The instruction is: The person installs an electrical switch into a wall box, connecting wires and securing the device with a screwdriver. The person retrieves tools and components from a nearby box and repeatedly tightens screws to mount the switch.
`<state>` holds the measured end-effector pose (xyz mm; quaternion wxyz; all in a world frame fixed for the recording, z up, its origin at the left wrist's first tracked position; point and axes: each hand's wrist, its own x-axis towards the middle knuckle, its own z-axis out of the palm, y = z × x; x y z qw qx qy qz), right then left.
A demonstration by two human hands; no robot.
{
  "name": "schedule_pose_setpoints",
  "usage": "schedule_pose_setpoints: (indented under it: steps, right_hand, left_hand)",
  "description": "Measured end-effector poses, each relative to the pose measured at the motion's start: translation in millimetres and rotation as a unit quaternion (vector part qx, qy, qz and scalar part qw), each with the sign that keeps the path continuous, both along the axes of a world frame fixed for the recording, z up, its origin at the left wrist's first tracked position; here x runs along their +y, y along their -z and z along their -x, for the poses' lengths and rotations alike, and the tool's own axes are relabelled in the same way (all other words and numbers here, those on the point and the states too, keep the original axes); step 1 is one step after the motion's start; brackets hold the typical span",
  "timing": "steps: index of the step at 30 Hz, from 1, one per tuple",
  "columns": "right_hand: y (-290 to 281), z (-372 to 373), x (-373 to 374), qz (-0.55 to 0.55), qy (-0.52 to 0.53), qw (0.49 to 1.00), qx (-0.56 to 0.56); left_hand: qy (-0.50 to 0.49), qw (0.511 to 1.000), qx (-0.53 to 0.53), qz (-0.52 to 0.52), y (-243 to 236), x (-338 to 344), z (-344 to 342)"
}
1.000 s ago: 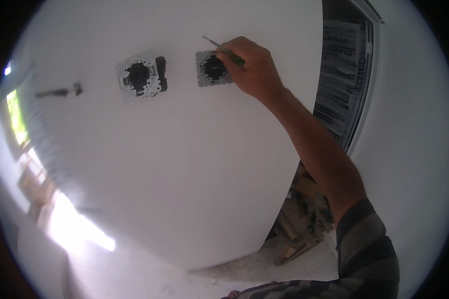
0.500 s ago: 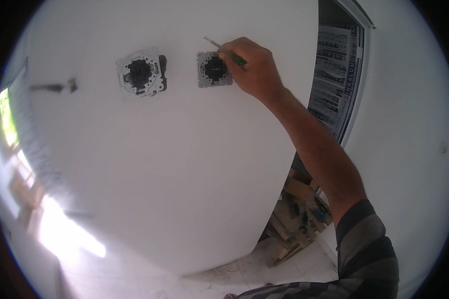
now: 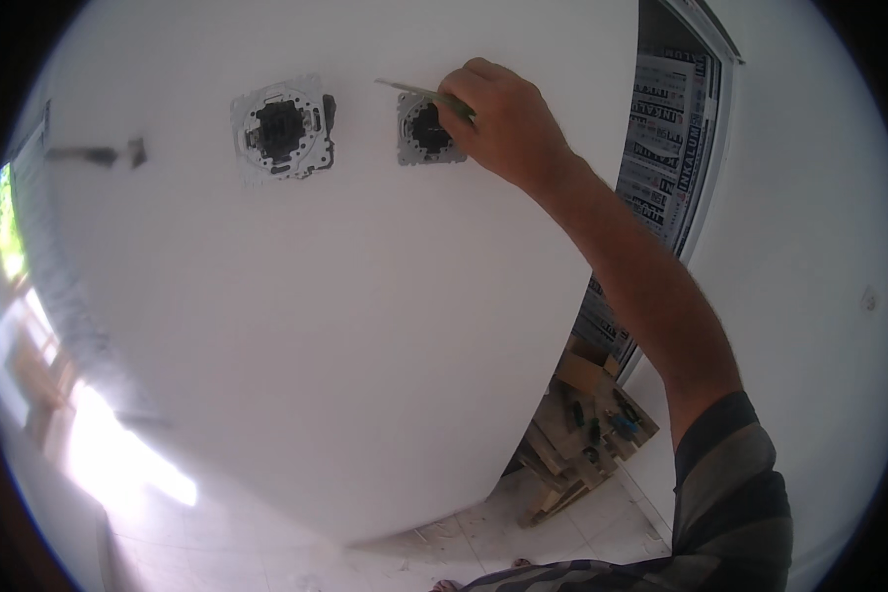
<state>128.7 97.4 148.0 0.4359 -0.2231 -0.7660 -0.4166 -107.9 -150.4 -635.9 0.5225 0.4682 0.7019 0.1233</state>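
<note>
My right hand [image 3: 498, 123] is raised to the white wall, its fingers closed round a thin screwdriver [image 3: 426, 93] with a green handle. The metal shaft points left, in front of the upper edge of a wall socket insert [image 3: 419, 141] with a grey metal frame and dark centre. My fingers cover the right part of that insert; whether they touch it I cannot tell. A second insert [image 3: 282, 131] is on the wall further left, with a dark gap along its right side. My left hand is out of the picture.
A dark bracket-like shape [image 3: 104, 155] is blurred at the far left. To the right, a window or door frame [image 3: 705, 158] is covered with printed sheets [image 3: 661, 148]. Below stands a wooden stand [image 3: 582, 424] with tools and a cardboard box [image 3: 584, 371]. The floor is tiled.
The screwdriver has swung from a steep diagonal to a flatter angle, its tip moving left. My right hand stays by the right-hand insert. The view has shifted slightly.
</note>
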Motion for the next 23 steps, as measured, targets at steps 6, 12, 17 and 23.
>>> schedule_pose_setpoints:
  steps: [6,12,17,23]
  right_hand:
    - [-9,7,-8,0.015,0.084,0.995,-0.052]
    - [-21,1,-3,0.087,0.157,0.982,-0.054]
    - [-50,-12,-70,0.219,0.216,0.951,-0.017]
    - [-36,-35,-113,0.284,0.268,0.920,-0.038]
  left_hand:
    - [-0.004,1.000,-0.001,0.007,4,-6,3]
    - [0.070,0.996,-0.019,-0.053,19,-29,-5]
    - [0.113,0.949,-0.105,-0.274,-169,103,-97]
    - [0.062,0.747,-0.445,-0.490,-465,211,-165]
